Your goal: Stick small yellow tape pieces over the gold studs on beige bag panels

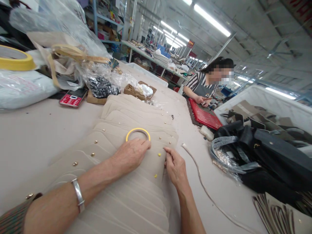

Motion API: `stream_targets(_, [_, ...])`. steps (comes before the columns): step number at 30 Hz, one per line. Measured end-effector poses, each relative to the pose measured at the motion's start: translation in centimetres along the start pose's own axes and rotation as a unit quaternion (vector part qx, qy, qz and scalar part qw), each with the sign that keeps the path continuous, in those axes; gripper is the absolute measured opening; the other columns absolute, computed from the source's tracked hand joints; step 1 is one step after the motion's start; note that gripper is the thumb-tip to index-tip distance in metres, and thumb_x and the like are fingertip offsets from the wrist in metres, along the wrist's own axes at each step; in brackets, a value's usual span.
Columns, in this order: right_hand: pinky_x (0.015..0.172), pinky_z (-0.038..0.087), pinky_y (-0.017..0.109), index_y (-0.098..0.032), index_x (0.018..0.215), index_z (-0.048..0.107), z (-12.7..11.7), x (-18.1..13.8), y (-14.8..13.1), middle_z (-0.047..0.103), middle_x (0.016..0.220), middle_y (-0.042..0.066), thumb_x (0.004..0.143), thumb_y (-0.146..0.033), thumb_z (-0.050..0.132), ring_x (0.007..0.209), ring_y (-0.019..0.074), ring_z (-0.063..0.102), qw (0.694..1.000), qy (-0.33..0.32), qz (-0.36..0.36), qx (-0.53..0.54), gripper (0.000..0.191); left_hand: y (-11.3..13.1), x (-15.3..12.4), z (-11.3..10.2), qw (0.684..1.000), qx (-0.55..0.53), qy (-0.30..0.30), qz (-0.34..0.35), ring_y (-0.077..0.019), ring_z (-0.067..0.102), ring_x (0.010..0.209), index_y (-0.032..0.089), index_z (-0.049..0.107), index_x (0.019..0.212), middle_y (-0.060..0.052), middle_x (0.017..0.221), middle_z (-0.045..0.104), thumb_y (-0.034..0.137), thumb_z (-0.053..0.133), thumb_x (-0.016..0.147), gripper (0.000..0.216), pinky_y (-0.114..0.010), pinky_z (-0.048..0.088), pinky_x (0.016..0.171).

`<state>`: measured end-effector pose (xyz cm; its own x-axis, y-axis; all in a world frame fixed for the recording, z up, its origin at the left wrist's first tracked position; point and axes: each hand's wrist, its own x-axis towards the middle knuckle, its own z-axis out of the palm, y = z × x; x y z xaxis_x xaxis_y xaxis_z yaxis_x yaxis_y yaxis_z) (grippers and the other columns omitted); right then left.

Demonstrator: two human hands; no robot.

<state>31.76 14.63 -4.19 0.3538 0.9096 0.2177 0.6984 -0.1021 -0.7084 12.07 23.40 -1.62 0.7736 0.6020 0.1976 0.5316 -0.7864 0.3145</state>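
Overlapping beige panels with gold-coloured studs form a long spread pile on the table in front of me. My left hand is closed on the near edge of a roll of yellow tape, above the panels; its fingertips are partly hidden. At the right edge of the pile, my right hand pinches the border of a beige panel between thumb and fingers. Two small yellow bits, one near the right fingertips and another closer to me, sit on the panels.
A thin strip curves along the table at right, beside black bags. Across the table a person works at a red board. At left are a larger tape roll, a red-and-black device and an open carton.
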Motion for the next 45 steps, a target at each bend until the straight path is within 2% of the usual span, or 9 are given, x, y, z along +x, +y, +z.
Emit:
stream_targets(5, [0.063, 0.048, 0.026, -0.020, 0.096, 0.072, -0.3, -0.2, -0.9, 0.072, 0.075, 0.000, 0.084, -0.030, 0.056, 0.065, 0.0173, 0.063, 0.999, -0.017, 0.023, 0.029, 0.022, 1.6, -0.9, 0.0, 0.997, 0.026, -0.060, 0.028, -0.0232, 0.058, 0.086, 0.017, 0.058, 0.098, -0.007, 0.092, 0.064, 0.004, 0.042, 0.089, 0.022, -0.034, 0.044, 0.074])
stream_targets(10, [0.062, 0.046, 0.025, -0.020, 0.086, 0.070, 0.0, -0.2, -1.0, 0.072, 0.076, 0.000, 0.085, -0.029, 0.054, 0.068, 0.0173, 0.063, 0.996, -0.022, 0.039, 0.075, 0.018, 2.8, -1.6, -0.2, 0.989, 0.070, -0.120, 0.050, -0.0255, 0.061, 0.080, 0.017, 0.059, 0.097, -0.009, 0.086, 0.066, 0.003, 0.043, 0.085, 0.024, -0.038, 0.046, 0.074])
stream_targets(17, [0.064, 0.047, 0.026, -0.019, 0.102, 0.073, -0.4, -0.4, -1.1, 0.071, 0.074, 0.000, 0.082, -0.028, 0.057, 0.066, 0.0168, 0.062, 0.997, -0.006, 0.048, 0.060, 0.027, 2.7, -1.5, -1.4, 0.991, -0.025, -0.131, 0.025, -0.0228, 0.065, 0.074, 0.018, 0.058, 0.102, -0.007, 0.083, 0.068, 0.010, 0.040, 0.088, 0.025, -0.033, 0.048, 0.065])
stream_targets(21, [0.053, 0.043, 0.023, -0.018, 0.085, 0.078, -1.7, -0.8, -0.6, 0.067, 0.061, 0.000, 0.077, -0.025, 0.060, 0.056, 0.0146, 0.058, 0.960, -0.231, 0.121, 0.098, 0.020, 1.5, -2.0, -1.2, 0.994, -0.091, -0.048, 0.046, -0.0225, 0.066, 0.089, 0.018, 0.059, 0.106, -0.008, 0.094, 0.070, 0.013, 0.037, 0.091, 0.027, -0.034, 0.052, 0.078])
stream_targets(23, [0.049, 0.040, 0.021, -0.017, 0.083, 0.077, -2.2, -1.0, -0.5, 0.063, 0.055, -0.002, 0.077, -0.024, 0.062, 0.051, 0.0123, 0.054, 0.947, -0.267, 0.143, 0.107, 0.018, 1.0, -2.2, -0.8, 0.991, -0.111, -0.021, 0.065, -0.0216, 0.067, 0.094, 0.018, 0.057, 0.113, -0.008, 0.101, 0.071, 0.015, 0.034, 0.094, 0.031, -0.034, 0.053, 0.081])
stream_targets(28, [0.060, 0.048, 0.024, -0.017, 0.092, 0.075, -2.3, -1.4, -1.9, 0.071, 0.074, 0.002, 0.083, -0.029, 0.062, 0.064, 0.0143, 0.061, 0.981, -0.085, 0.054, 0.164, 0.019, 0.8, -2.5, -0.3, 0.986, -0.136, 0.019, 0.099, -0.0183, 0.069, 0.092, 0.023, 0.042, 0.136, -0.005, 0.104, 0.072, 0.020, 0.035, 0.097, 0.040, -0.030, 0.054, 0.081])
stream_targets(32, [0.072, 0.051, 0.025, -0.019, 0.099, 0.072, -1.6, -2.0, -3.9, 0.073, 0.091, 0.004, 0.084, -0.018, 0.061, 0.081, 0.0159, 0.065, 0.976, -0.100, -0.084, 0.174, 0.019, 1.1, -2.7, -0.3, 0.986, -0.118, 0.047, 0.108, -0.0202, 0.070, 0.091, 0.018, 0.025, 0.146, -0.009, 0.109, 0.072, 0.019, 0.037, 0.096, 0.051, -0.032, 0.056, 0.078])
stream_targets(40, [0.065, 0.048, 0.023, -0.017, 0.083, 0.067, -0.4, -2.5, -4.6, 0.068, 0.075, 0.002, 0.086, -0.011, 0.056, 0.066, 0.0120, 0.061, 0.974, -0.032, -0.210, 0.075, 0.014, 1.8, -2.9, -0.1, 0.987, -0.112, 0.049, 0.101, -0.0198, 0.070, 0.087, 0.016, 0.035, 0.135, -0.007, 0.100, 0.072, 0.016, 0.039, 0.094, 0.041, -0.030, 0.053, 0.072])
stream_targets(45, [0.057, 0.045, 0.022, -0.017, 0.076, 0.065, 0.5, -3.0, -4.3, 0.063, 0.063, 0.000, 0.079, -0.007, 0.053, 0.054, 0.0110, 0.058, 0.968, 0.063, -0.240, -0.013, 0.015, 2.0, -2.4, 0.0, 0.993, -0.091, 0.033, 0.063, -0.0179, 0.065, 0.074, 0.021, 0.054, 0.096, -0.001, 0.082, 0.067, 0.016, 0.036, 0.095, 0.018, -0.027, 0.045, 0.063])
